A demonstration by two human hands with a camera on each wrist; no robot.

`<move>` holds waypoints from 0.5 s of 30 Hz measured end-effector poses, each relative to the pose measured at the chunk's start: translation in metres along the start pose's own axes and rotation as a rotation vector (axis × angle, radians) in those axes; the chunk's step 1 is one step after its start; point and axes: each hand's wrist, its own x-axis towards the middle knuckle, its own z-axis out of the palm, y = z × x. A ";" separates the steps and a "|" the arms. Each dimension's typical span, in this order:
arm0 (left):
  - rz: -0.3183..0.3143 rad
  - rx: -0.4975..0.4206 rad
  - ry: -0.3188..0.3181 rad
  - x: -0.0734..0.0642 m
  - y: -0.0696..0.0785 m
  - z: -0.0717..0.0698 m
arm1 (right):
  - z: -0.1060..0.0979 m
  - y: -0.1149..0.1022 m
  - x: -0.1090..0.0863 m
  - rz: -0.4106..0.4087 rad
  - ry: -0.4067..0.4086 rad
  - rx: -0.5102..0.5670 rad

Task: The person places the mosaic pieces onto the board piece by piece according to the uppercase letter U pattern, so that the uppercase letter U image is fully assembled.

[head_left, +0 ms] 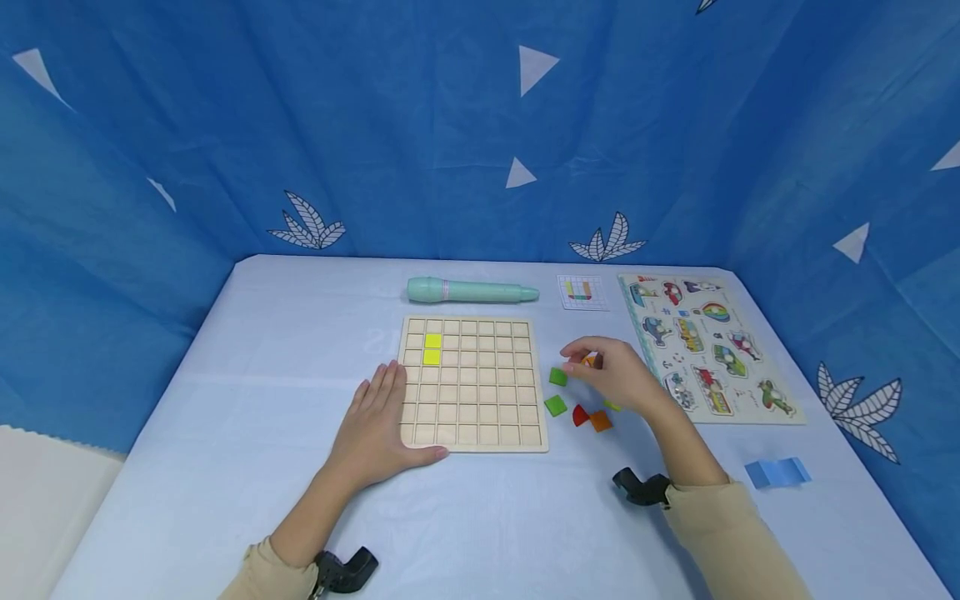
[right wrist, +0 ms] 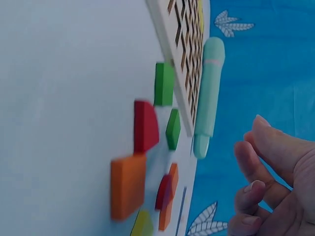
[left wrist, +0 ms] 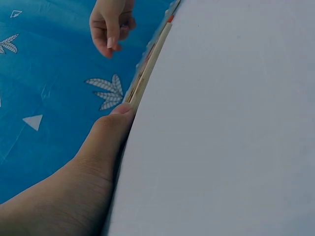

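Observation:
A wooden grid board (head_left: 468, 408) lies on the table with two yellow squares (head_left: 432, 348) in its upper left cells. My left hand (head_left: 375, 433) rests against the board's left edge, fingers straight and thumb along the near edge. Right of the board, my right hand (head_left: 611, 375) hovers above small coloured pieces, fingers bent, nothing visible between thumb and fingertips. Near it lie two green blocks (right wrist: 164, 83), a red rounded piece (right wrist: 146, 126) and an orange square (right wrist: 128, 187). Further orange pieces (right wrist: 165, 219), another red piece (right wrist: 162, 191) and a yellow piece (right wrist: 142, 224) sit partly under that hand.
A mint-green pen-like stick (head_left: 472, 291) lies behind the board. A small pattern card (head_left: 592, 302) is at the back, with a vehicle picture puzzle (head_left: 675, 362) to its right. A folded blue strip (head_left: 777, 472) lies near the right edge.

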 end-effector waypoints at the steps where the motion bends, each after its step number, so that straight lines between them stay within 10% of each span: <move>1: 0.000 0.003 -0.001 0.000 0.000 0.000 | -0.002 0.004 -0.002 0.006 0.007 -0.004; 15: -0.003 -0.002 -0.008 0.000 0.001 -0.001 | -0.029 0.038 -0.030 0.121 0.061 -0.070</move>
